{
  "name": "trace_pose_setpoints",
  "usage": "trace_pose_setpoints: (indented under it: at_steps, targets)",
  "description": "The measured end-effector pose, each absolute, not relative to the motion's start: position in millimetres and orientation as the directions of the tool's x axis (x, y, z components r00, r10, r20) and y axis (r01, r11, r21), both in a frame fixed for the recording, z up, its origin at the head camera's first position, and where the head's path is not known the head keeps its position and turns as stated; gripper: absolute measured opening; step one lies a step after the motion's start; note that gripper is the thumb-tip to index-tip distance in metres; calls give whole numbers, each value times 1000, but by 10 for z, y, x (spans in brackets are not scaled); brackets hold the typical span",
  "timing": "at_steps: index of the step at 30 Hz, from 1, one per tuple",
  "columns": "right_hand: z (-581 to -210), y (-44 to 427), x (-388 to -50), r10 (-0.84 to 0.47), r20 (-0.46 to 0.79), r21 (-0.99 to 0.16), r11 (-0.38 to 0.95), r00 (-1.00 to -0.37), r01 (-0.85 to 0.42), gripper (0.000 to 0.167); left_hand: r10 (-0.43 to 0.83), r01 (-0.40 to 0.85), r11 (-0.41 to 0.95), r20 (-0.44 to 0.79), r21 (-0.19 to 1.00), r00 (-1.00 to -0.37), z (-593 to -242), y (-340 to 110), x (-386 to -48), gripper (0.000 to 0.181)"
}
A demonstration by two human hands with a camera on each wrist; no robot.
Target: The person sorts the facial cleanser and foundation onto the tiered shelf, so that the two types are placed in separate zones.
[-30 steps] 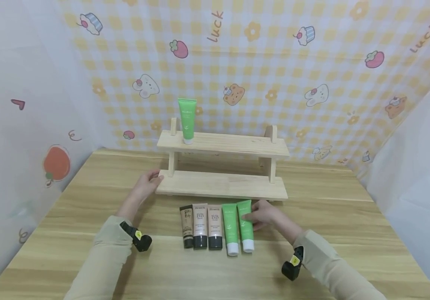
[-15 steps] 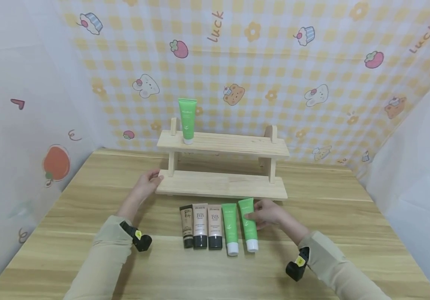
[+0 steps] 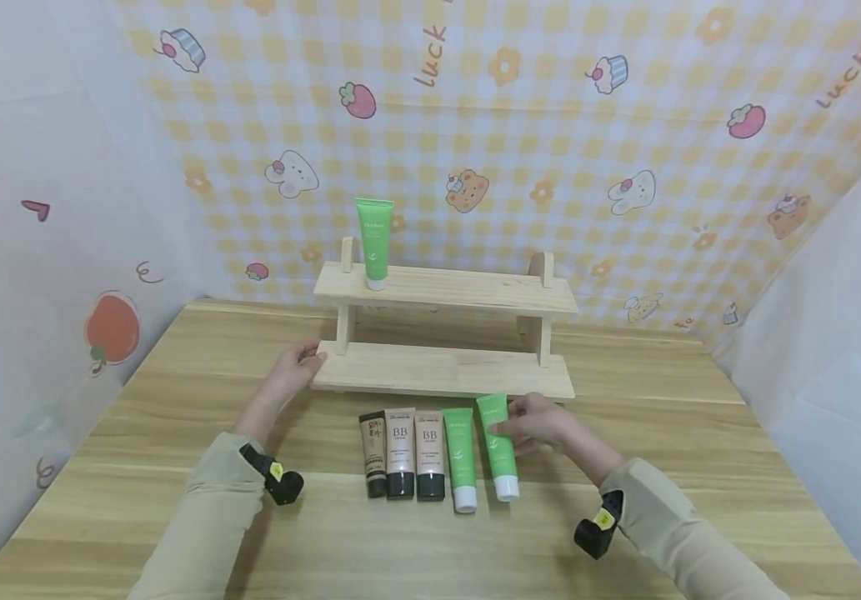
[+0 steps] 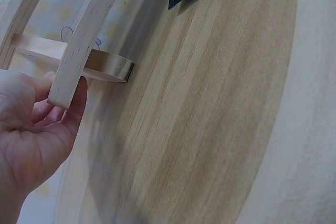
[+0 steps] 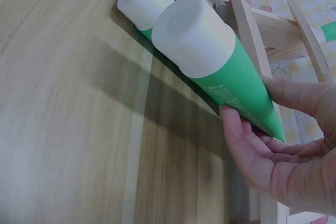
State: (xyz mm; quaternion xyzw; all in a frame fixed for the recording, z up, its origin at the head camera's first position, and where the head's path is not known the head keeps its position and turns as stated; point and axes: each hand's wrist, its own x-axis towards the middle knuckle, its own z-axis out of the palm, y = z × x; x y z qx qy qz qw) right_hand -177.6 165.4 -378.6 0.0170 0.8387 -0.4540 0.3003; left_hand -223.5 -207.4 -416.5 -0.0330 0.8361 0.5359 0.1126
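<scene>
My left hand (image 3: 289,373) grips the left end of the lower board of a two-tier wooden shelf (image 3: 445,368). In the left wrist view the thumb lies on one face of the board (image 4: 68,80) and the fingers on the other. My right hand (image 3: 546,423) holds a green squeeze tube (image 3: 498,450) with a white cap, thumb on one side and fingers on the other. Its shadow in the right wrist view shows the tube (image 5: 231,85) raised off the table. Just left of it lies another green tube (image 3: 461,454).
Two pinkish BB cream tubes (image 3: 400,454) and a smaller brown tube (image 3: 373,450) with black caps lie in the same row. One green tube (image 3: 375,242) stands cap down on the upper board's left end. Behind the shelf hangs a checked cloth (image 3: 430,150).
My right hand has lifted the rightmost green tube and shifted it slightly right, away from its neighbour. The left hand and shelf have stayed put.
</scene>
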Motion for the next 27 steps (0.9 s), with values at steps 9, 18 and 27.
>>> trace_pose_setpoints:
  at_steps: [9,18,27]
  targets:
    - [-3724,1632,-1808,-261,-517,-754,589,-815,290,56,66,-177,417,-224,891,-972,-4155,-2079,-2239,55]
    - [-3641,1597,-1846,-307,-518,-751,610,-798,252,48,64,-172,428,-220,887,-973,-4185,-2064,-2260,56]
    - [-3568,1550,-1896,-354,-493,-781,583,-794,225,39,65,-168,426,-216,889,-974,-4171,-2072,-2227,56]
